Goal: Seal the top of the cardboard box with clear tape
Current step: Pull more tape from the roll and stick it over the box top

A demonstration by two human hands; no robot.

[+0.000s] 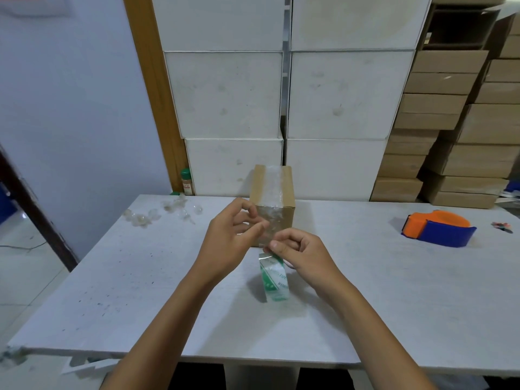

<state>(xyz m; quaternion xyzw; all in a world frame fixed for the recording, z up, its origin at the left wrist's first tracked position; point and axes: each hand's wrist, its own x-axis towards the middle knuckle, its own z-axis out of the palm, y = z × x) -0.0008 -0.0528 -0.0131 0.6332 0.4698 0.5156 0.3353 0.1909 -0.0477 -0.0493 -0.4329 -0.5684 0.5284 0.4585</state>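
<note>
The cardboard box [272,192] is standing on the white desk [118,277], near its far edge and in the middle, with a strip of clear tape [273,178] lying along its top and running down its near face. The lower part of that face is sitting hidden behind the two hands. The left hand [229,240] is hovering in front of the box, its fingers [254,228] curled loosely and narrowly; whether they are pinching the clear strip is hard to make out. The right hand [305,256] is pinching the tape roll [274,277] by its top edge, letting it hang tilted just above the desk. An orange and blue tape dispenser [439,228] is resting well apart on the right. Crumpled tape scraps [157,212] are lying at the far left. White boxes [230,94] and brown cartons [450,136] are stacked behind.
</note>
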